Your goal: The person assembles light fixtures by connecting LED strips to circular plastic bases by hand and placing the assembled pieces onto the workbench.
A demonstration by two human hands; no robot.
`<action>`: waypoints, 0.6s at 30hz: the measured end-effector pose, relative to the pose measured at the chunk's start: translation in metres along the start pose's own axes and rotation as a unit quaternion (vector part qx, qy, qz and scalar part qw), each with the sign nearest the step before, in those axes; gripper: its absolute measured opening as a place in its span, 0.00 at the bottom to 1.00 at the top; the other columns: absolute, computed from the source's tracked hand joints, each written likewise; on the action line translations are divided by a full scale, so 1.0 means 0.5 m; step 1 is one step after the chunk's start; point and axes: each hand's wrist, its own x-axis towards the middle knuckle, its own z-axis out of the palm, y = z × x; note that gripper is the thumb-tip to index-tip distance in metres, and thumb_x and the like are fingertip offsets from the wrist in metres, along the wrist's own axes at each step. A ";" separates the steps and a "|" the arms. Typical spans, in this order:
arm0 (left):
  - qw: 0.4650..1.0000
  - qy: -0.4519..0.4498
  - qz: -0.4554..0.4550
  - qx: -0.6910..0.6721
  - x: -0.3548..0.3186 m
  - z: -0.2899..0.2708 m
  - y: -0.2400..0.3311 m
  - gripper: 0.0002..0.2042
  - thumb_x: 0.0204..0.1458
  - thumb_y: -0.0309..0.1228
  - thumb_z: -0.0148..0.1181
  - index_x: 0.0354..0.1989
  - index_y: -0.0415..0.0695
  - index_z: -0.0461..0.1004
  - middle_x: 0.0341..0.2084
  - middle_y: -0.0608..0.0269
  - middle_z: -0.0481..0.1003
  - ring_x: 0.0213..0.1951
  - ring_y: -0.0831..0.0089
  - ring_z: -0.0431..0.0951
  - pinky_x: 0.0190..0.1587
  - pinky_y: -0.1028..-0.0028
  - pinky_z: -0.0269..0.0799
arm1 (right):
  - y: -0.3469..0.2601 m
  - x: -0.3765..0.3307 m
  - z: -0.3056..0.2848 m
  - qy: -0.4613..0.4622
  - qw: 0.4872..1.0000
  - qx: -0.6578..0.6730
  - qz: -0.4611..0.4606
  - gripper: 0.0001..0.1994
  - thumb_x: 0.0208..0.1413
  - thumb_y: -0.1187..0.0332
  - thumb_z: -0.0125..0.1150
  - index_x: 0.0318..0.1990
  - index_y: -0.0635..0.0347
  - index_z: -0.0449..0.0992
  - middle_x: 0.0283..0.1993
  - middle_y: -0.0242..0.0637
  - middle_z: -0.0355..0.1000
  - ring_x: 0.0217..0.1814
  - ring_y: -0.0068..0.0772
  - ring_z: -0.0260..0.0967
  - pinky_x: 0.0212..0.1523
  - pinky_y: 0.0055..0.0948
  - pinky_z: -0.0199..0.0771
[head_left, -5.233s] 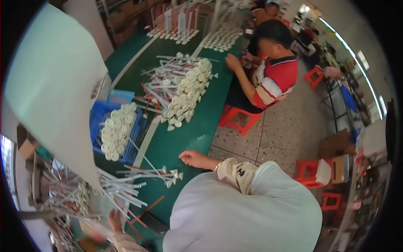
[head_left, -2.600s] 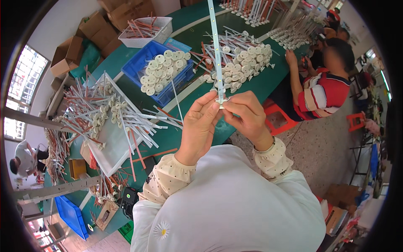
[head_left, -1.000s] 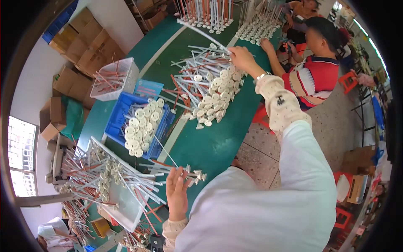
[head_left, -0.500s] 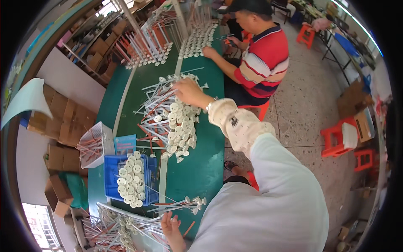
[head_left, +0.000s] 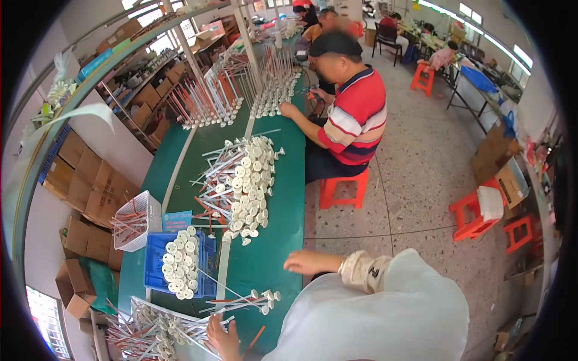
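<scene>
My right hand [head_left: 308, 262] is over the table's right edge, near my body. Its fingers point left, loosely stretched, with nothing visible in them. My left hand [head_left: 223, 338] is at the near edge, open with its fingers apart. Beside it lies a small bunch of thin rods with white round disc heads [head_left: 265, 299]. A large heap of the same disc-headed rods [head_left: 248, 186] lies farther up the green table, their stems white and reddish brown. More discs [head_left: 180, 265] are piled in a blue crate [head_left: 158, 284]. Another tangle of rods [head_left: 162, 328] lies left of my left hand.
A white basket [head_left: 153, 210] of brown sticks stands beside the blue crate. Rows of upright rods [head_left: 208, 99] fill the table's far end. A co-worker in a striped shirt [head_left: 361, 114] sits on a red stool [head_left: 344, 189] at the right edge. Cardboard boxes [head_left: 90, 186] line the left wall.
My right hand has left the large heap and come back toward my body. The left hand stays near the small bunch. The view has tilted up, showing more of the room.
</scene>
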 end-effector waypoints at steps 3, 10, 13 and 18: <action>1.000 -0.012 -0.026 -0.008 -0.005 -0.001 -0.006 0.24 0.45 0.30 0.71 0.53 0.42 0.73 0.50 0.50 0.77 0.53 0.46 0.75 0.56 0.53 0.69 | -0.031 -0.023 0.062 -0.055 0.997 0.017 -0.044 0.12 0.64 0.65 0.56 0.51 0.59 0.78 0.47 0.46 0.75 0.52 0.49 0.74 0.53 0.45 0.74; 0.999 -0.005 -0.031 -0.012 -0.007 0.017 0.025 0.26 0.45 0.30 0.73 0.55 0.43 0.72 0.52 0.51 0.76 0.54 0.46 0.73 0.57 0.51 0.65 | -0.104 -0.045 0.068 -0.172 0.984 -0.046 -0.029 0.12 0.61 0.68 0.57 0.50 0.60 0.77 0.46 0.47 0.76 0.51 0.51 0.73 0.51 0.46 0.73; 0.998 -0.021 -0.030 -0.047 -0.003 0.018 0.019 0.27 0.46 0.32 0.72 0.56 0.43 0.72 0.52 0.52 0.76 0.55 0.46 0.73 0.57 0.50 0.65 | -0.096 -0.047 0.065 -0.137 0.989 -0.051 -0.008 0.20 0.61 0.68 0.57 0.60 0.60 0.71 0.48 0.50 0.76 0.48 0.53 0.75 0.48 0.48 0.75; 0.998 0.037 -0.045 -0.032 -0.012 -0.008 -0.024 0.27 0.45 0.32 0.72 0.55 0.44 0.72 0.52 0.52 0.76 0.56 0.47 0.73 0.57 0.51 0.65 | -0.156 0.025 -0.143 0.064 0.983 -0.078 0.151 0.33 0.59 0.66 0.60 0.70 0.62 0.57 0.42 0.54 0.78 0.40 0.54 0.78 0.42 0.48 0.78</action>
